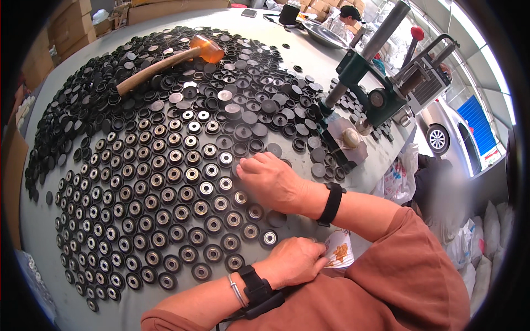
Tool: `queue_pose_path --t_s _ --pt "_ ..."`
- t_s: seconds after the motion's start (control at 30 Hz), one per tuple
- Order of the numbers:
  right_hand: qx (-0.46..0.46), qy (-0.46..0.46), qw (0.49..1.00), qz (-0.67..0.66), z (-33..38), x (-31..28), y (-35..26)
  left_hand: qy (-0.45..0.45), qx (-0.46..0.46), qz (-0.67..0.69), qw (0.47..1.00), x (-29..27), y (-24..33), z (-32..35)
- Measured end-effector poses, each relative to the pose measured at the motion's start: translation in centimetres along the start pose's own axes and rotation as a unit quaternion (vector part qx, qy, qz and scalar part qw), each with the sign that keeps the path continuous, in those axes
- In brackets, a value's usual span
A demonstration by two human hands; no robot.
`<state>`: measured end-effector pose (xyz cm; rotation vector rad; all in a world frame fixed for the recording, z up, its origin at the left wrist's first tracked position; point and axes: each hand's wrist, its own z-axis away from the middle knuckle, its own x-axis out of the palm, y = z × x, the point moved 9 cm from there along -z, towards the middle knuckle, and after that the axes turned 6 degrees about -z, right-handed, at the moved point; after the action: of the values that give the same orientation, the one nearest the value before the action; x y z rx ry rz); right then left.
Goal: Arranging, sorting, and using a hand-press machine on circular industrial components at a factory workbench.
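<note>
The right hand [271, 182] reaches in from the right with its forearm across the table edge, palm down, a black band at the wrist. Its fingers are curled loosely over the round caps [182, 193] beneath them, fingertips touching a cap at the upper end of the neat rows; whether it pinches one, I cannot tell. The left hand [295, 260] lies nearer the body, at the table's near edge, closed into a loose fist with the thumb tucked against the fingers; what it holds, if anything, is hidden. It wears a black strap and a thin metal bangle at the wrist.

The caps are small black discs, many with a pale metal centre facing up. Left of and below the right hand they lie in tidy diagonal rows, touching one another. Beyond the right hand's fingers they lie in a loose heap [243, 94], some flipped to a plain dark side.

On that heap, well beyond the hand, lies a mallet [165, 62] with an amber head. A green hand press [381, 88] stands just right of the right hand.
</note>
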<state>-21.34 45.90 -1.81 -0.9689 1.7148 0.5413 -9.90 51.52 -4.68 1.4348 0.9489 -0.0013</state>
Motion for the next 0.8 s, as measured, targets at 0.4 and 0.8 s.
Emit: queue_pose_path --t_s 0.4,0.8 --pt "0.014 -0.092 0.993 0.075 1.0 -0.3 0.3 0.002 0.011 -0.017 1.000 -0.1 0.3 0.0" --pt "0.278 0.030 0.958 0.059 1.9 -6.0 12.3 -0.006 -0.002 -0.019 1.000 -0.2 0.3 0.1"
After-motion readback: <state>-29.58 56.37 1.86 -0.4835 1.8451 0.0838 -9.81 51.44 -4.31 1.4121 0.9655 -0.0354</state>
